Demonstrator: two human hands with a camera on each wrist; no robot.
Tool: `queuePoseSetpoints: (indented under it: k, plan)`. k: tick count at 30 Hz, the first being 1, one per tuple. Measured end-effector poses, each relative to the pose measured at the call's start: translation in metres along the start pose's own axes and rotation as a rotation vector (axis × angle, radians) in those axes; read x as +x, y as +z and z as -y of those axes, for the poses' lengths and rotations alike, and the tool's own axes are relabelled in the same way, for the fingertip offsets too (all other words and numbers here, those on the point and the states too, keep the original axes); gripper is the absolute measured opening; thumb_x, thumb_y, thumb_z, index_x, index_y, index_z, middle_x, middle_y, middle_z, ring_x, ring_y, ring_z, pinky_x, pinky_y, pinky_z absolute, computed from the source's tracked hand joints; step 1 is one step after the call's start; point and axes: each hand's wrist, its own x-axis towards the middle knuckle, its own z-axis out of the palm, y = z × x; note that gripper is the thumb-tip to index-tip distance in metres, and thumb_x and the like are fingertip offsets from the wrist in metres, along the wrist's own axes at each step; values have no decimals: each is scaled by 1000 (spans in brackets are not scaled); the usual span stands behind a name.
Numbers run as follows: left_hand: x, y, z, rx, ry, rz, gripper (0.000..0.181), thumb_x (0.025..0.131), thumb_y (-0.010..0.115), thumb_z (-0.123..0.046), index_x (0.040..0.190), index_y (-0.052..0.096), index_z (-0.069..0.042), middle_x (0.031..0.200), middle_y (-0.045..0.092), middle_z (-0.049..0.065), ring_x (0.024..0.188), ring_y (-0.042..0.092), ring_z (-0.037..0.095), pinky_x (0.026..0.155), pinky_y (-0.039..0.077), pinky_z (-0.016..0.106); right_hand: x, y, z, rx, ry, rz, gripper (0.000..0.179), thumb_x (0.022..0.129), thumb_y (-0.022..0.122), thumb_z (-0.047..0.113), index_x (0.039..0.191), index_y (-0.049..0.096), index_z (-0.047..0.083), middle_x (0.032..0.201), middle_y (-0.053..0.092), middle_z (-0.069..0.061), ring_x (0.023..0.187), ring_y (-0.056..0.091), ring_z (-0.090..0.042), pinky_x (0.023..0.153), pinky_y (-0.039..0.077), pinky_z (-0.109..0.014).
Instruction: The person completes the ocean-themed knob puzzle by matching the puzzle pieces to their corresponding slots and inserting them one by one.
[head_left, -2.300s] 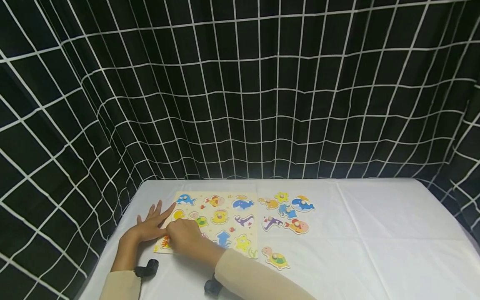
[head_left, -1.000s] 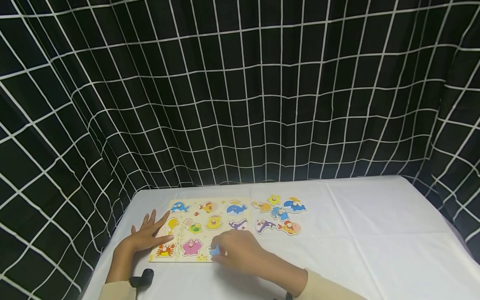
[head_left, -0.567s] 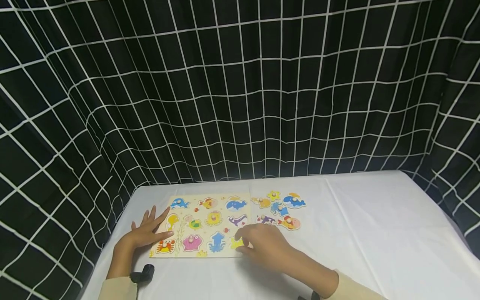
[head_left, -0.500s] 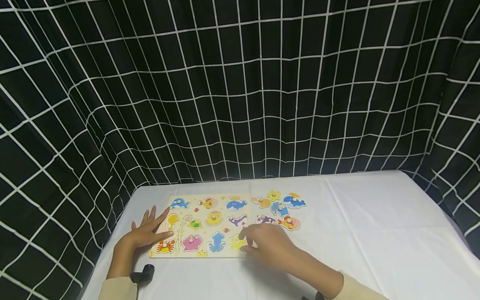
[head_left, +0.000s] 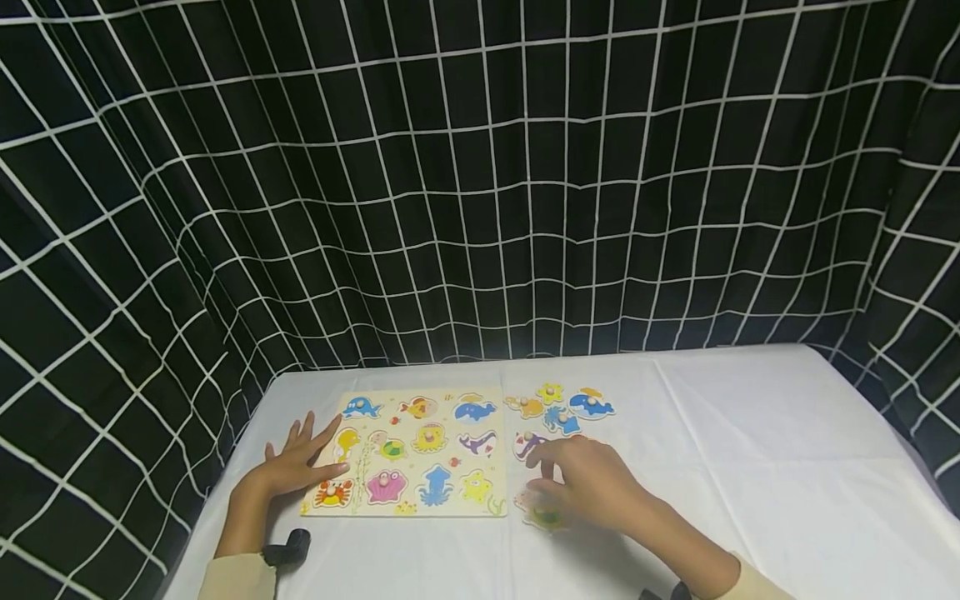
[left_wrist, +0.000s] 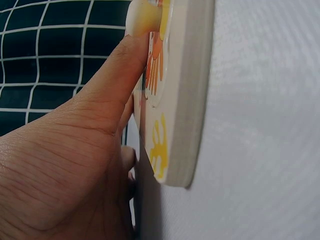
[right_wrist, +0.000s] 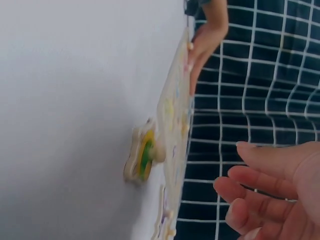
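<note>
My left hand (head_left: 288,468) lies with fingers spread along the left edge of the cream puzzle board (head_left: 498,507). In the left wrist view its thumb reaches a knob (left_wrist: 142,19) on the crab piece. My right hand (head_left: 588,483) hovers right of the board, fingers loosely bent, with nothing held. Below its fingertips is the turtle piece (head_left: 546,520), partly covered by the hand in the head view. The right wrist view shows the turtle piece (right_wrist: 142,155) lying on the cloth, its round knob apart from the fingers.
Several loose pieces lie right of the board: an orange one (head_left: 531,407), a yellow star (head_left: 550,392), a blue squid (head_left: 561,421), a blue whale (head_left: 592,405) and a purple one (head_left: 525,446). A white cloth (head_left: 735,467) covers the table; a black gridded curtain (head_left: 555,208) hangs behind.
My right hand has moved rightward from the board's lower left, across the lower row, to above the turtle piece. My left hand has stayed at the board's left edge.
</note>
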Motion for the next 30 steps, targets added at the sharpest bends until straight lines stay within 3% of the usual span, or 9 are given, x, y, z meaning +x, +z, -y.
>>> queuePoseSetpoints:
  k: [7, 12, 17, 30]
  plan:
    - [1, 0, -2, 1, 12, -3, 107, 79, 65, -75, 162, 22, -23, 167, -5, 27, 151, -12, 51, 105, -19, 78, -1, 3, -12, 17, 6, 55, 17, 84, 84, 23, 99, 77, 16, 75, 66, 16, 70, 54, -5, 59, 44, -27]
    - [-2, 0, -3, -16, 8, -1, 107, 79, 65, -75, 162, 23, -23, 167, -4, 28, 151, -12, 51, 105, -19, 78, -3, 6, -16, 77, -22, 145, 9, 87, 81, 29, 89, 76, 22, 74, 65, 19, 69, 56, -1, 62, 47, -28]
    - [-3, 2, -3, -31, 8, -4, 107, 78, 66, -75, 161, 24, -22, 166, -4, 28, 151, -12, 52, 104, -20, 78, -6, 13, -18, 112, -22, 212, 12, 82, 84, 29, 81, 72, 27, 74, 61, 22, 70, 55, 1, 67, 49, -29]
    - [1, 1, 1, -25, 2, 4, 107, 78, 65, -76, 162, 22, -24, 167, -6, 26, 151, -13, 50, 104, -21, 77, -6, 29, -21, 36, -34, 183, 17, 81, 84, 28, 79, 68, 26, 69, 54, 21, 65, 48, 0, 61, 42, -25]
